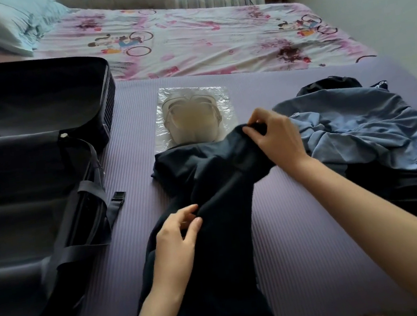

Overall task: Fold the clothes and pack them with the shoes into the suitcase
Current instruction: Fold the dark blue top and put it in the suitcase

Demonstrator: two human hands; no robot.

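The dark garment [216, 181] lies on the mat [306, 224] just right of the open suitcase [28, 171]. The right hand [276, 139] pinches its far end with curled fingers. The left hand [176, 241] pinches a nearer fold between thumb and fingertips.

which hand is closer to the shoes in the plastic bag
Right. The right hand pinches the dark garment just right of the bagged shoes; the left hand grips the garment farther back, toward the person.
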